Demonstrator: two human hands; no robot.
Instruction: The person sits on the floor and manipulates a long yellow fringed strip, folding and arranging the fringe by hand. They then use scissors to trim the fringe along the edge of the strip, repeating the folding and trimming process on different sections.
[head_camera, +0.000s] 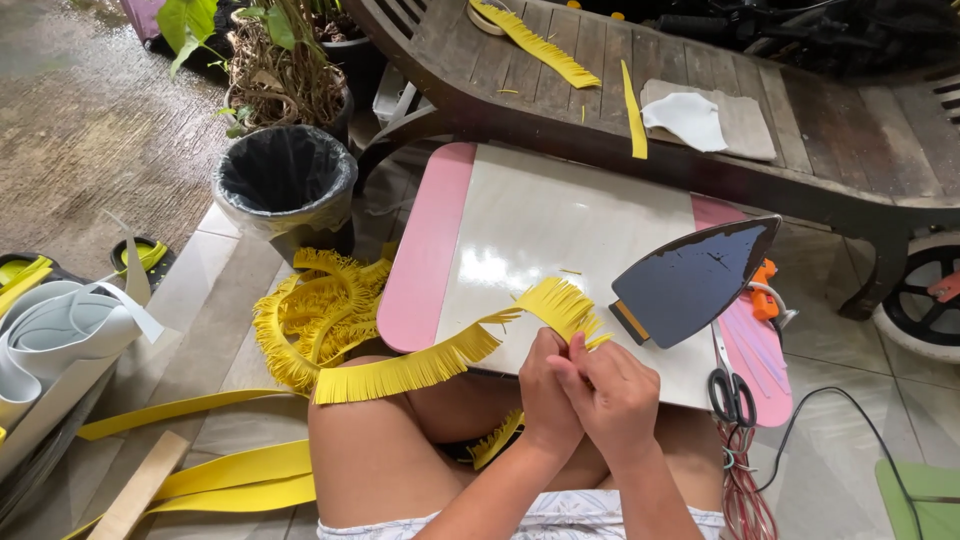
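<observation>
A long yellow fringed foam strip (420, 368) runs from a coiled heap on the floor up to my hands. My left hand (545, 395) and my right hand (612, 392) are pressed together over my lap at the near edge of a small table. Both pinch the end of the strip, whose fringe fans out above my fingers. A flat iron (690, 280) stands upright on the white and pink table (430, 250), its dark soleplate facing me, just right of my hands.
Scissors (732, 392) lie on the table's right edge beside an orange tool (764, 290). A black-lined bin (285, 180) stands at the left, with the yellow fringe heap (310, 315) below it. A wooden bench (700, 90) behind holds yellow strips and white pieces. Foam rolls (55, 335) lie far left.
</observation>
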